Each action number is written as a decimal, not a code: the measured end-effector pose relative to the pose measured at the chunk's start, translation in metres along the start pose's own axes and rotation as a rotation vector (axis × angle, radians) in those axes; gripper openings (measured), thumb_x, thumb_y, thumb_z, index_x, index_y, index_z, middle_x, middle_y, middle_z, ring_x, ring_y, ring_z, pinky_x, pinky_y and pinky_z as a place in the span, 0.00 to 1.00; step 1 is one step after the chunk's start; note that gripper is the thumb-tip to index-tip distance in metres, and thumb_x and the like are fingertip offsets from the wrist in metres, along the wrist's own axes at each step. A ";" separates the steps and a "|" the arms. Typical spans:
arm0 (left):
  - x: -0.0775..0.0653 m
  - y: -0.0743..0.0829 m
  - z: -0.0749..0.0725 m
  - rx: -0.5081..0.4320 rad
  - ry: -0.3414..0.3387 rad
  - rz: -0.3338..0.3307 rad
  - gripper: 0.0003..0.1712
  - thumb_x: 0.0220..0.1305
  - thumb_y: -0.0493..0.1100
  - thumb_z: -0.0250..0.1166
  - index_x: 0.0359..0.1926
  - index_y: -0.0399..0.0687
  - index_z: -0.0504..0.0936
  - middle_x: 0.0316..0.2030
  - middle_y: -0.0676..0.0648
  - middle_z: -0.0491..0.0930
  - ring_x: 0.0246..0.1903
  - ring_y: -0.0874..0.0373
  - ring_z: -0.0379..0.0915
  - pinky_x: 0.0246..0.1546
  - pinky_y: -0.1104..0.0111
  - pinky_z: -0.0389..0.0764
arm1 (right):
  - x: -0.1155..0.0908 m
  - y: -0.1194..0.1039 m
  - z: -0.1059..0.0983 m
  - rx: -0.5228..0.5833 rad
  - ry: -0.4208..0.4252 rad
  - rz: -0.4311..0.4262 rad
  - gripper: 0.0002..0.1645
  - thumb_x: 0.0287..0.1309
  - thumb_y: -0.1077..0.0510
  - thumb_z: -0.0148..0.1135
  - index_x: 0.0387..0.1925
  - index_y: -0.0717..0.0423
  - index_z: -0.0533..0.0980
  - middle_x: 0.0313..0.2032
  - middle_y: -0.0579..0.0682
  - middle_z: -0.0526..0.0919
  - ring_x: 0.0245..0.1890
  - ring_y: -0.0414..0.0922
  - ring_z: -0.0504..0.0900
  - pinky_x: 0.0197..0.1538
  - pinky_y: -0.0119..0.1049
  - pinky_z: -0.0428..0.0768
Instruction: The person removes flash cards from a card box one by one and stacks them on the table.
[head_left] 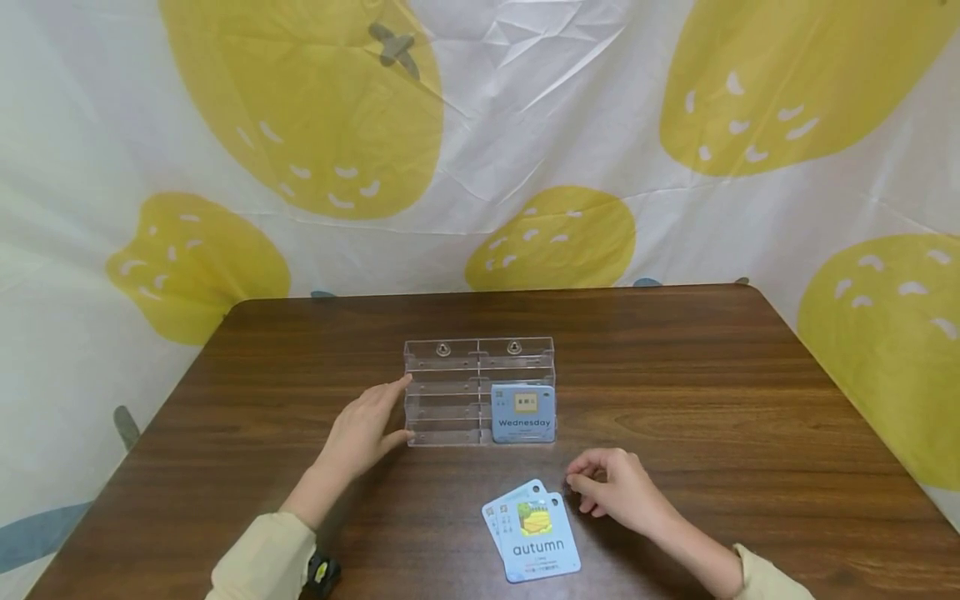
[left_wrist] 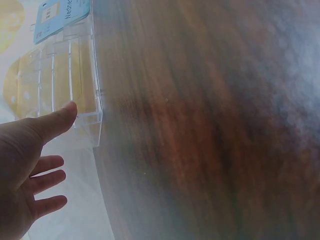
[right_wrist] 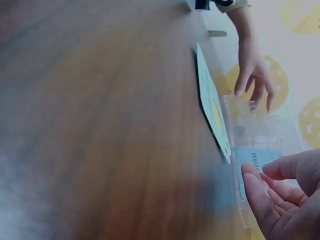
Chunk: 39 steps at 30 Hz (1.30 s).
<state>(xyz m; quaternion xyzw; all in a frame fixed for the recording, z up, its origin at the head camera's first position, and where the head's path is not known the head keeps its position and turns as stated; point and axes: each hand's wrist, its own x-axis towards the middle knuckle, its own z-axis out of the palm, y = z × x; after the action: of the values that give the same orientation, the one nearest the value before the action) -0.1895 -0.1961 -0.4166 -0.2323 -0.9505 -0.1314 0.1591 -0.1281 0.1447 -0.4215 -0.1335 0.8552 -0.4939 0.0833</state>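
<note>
A clear plastic card rack (head_left: 442, 404) with two columns of pockets stands on the table. Its lower right pocket holds a blue "Wednesday" card (head_left: 523, 413). My left hand (head_left: 363, 425) is at the rack's left side, thumb near the bottom corner and index fingertip higher up, fingers extended; the left wrist view shows that thumb (left_wrist: 60, 120) against the rack's end. Loosely bent, my right hand (head_left: 618, 492) hovers right of the loose cards with nothing between its fingers. An "autumn" card (head_left: 538, 546) lies over another blue card (head_left: 495, 510), which it mostly covers.
The brown wooden table (head_left: 712, 400) has its far edge against a white cloth (head_left: 540, 75) with yellow fruit prints. A black strapped device (head_left: 321, 575) sits at my left wrist.
</note>
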 end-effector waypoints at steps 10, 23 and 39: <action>0.000 -0.001 0.001 0.001 0.009 0.010 0.46 0.43 0.47 0.73 0.63 0.43 0.64 0.51 0.40 0.75 0.52 0.45 0.69 0.51 0.53 0.72 | 0.007 -0.007 -0.007 0.041 0.031 -0.030 0.07 0.52 0.65 0.61 0.33 0.67 0.77 0.25 0.56 0.80 0.16 0.44 0.79 0.18 0.32 0.79; 0.000 0.000 0.000 0.000 0.012 0.010 0.45 0.43 0.47 0.73 0.63 0.43 0.64 0.50 0.39 0.75 0.52 0.45 0.69 0.50 0.53 0.72 | 0.018 -0.025 -0.015 -0.003 0.078 -0.046 0.07 0.53 0.66 0.60 0.34 0.68 0.77 0.26 0.57 0.81 0.18 0.45 0.80 0.20 0.30 0.79; 0.000 -0.003 0.004 0.001 0.012 0.012 0.46 0.43 0.47 0.73 0.63 0.43 0.63 0.51 0.39 0.75 0.52 0.45 0.69 0.50 0.53 0.72 | 0.039 -0.033 -0.022 -0.033 0.168 -0.074 0.06 0.52 0.66 0.61 0.32 0.67 0.78 0.26 0.59 0.82 0.20 0.49 0.80 0.22 0.30 0.79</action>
<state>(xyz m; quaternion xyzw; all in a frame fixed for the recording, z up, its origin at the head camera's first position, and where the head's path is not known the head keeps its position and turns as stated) -0.1914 -0.1972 -0.4203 -0.2370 -0.9482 -0.1312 0.1659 -0.1662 0.1351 -0.3820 -0.1245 0.8616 -0.4920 -0.0090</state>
